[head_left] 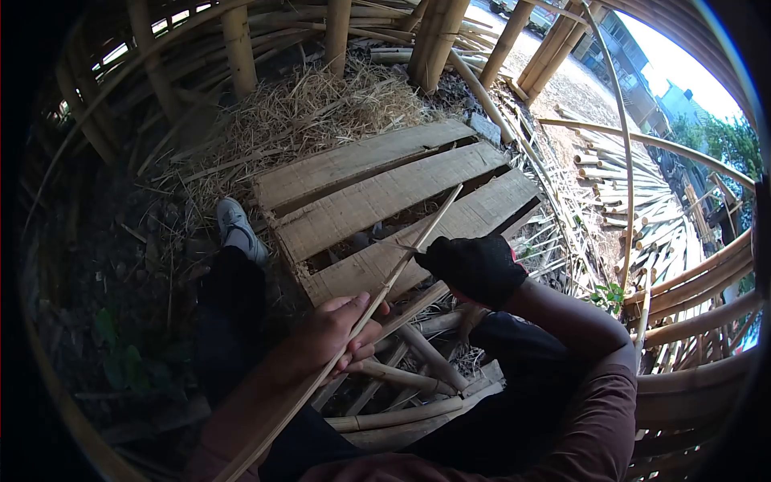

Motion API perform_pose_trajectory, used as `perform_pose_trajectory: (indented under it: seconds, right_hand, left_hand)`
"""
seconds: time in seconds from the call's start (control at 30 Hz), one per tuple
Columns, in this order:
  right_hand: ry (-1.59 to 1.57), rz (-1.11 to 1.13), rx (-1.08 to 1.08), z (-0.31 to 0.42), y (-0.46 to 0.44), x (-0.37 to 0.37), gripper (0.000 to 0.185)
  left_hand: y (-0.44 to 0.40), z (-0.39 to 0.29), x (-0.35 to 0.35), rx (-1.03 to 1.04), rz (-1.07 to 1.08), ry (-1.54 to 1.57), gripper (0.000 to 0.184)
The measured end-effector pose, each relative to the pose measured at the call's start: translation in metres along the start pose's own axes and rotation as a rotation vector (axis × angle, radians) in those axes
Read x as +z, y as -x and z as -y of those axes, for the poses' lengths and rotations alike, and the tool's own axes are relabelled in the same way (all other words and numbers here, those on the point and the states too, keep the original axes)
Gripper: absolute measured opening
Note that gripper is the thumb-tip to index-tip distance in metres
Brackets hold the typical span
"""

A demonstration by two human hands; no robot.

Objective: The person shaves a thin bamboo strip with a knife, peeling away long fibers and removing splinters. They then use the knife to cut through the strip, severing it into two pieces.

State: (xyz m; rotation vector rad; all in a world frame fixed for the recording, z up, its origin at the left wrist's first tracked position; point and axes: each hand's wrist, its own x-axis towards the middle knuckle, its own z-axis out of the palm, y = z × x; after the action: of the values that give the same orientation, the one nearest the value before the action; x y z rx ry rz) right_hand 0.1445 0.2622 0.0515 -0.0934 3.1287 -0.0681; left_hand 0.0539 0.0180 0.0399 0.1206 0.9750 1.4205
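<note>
My left hand (pixel 341 333), bare, is wrapped round a long thin bamboo strip (pixel 391 281). The strip runs slantwise from the bottom left up over a slatted wooden pallet (pixel 377 197). To the right of the strip, my right hand (pixel 470 269) wears a black glove and is closed. A thin blade-like tip (pixel 408 248) juts out of its left side and meets or nearly meets the strip; the rest of that object is hidden in the glove. Below the hands, a wider split bamboo piece (pixel 414 308) lies slantwise.
Straw and shavings (pixel 321 108) lie behind the pallet. Upright bamboo posts (pixel 438 44) stand along the back. Cut bamboo poles (pixel 650 189) are spread on the ground at the right. A shoe (pixel 234 225) rests left of the pallet. Curved bamboo rails (pixel 707 321) pass at the right.
</note>
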Motion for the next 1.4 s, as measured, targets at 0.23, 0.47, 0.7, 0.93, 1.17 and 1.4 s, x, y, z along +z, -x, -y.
perform_pose_trajectory:
  seconds: [0.23, 0.47, 0.7, 0.93, 1.17, 1.4]
  right_hand:
    - [0.383, 0.113, 0.069, -0.072, -0.013, 0.019, 0.032]
    - [0.200, 0.064, -0.023, -0.029, -0.006, 0.008, 0.027]
    - [0.140, 0.103, 0.201, -0.129, -0.022, 0.040, 0.025]
    - [0.318, 0.121, 0.022, -0.059, -0.017, 0.009, 0.026]
    - [0.352, 0.090, 0.205, -0.137, -0.025, 0.010, 0.027]
    - [0.381, 0.053, 0.206, -0.174, -0.017, 0.029, 0.027]
  left_hand:
    - [0.001, 0.001, -0.002, -0.006, 0.009, 0.037, 0.033]
    - [0.003, -0.002, -0.001, 0.009, -0.017, -0.072, 0.032]
    - [0.002, 0.001, -0.002, 0.016, -0.029, -0.097, 0.032]
    - [0.002, -0.003, -0.007, -0.003, -0.006, -0.066, 0.031]
    - [0.000, 0.002, -0.005, 0.008, 0.035, -0.069, 0.033]
    - [0.011, 0.001, -0.001, -0.002, 0.002, -0.095, 0.032]
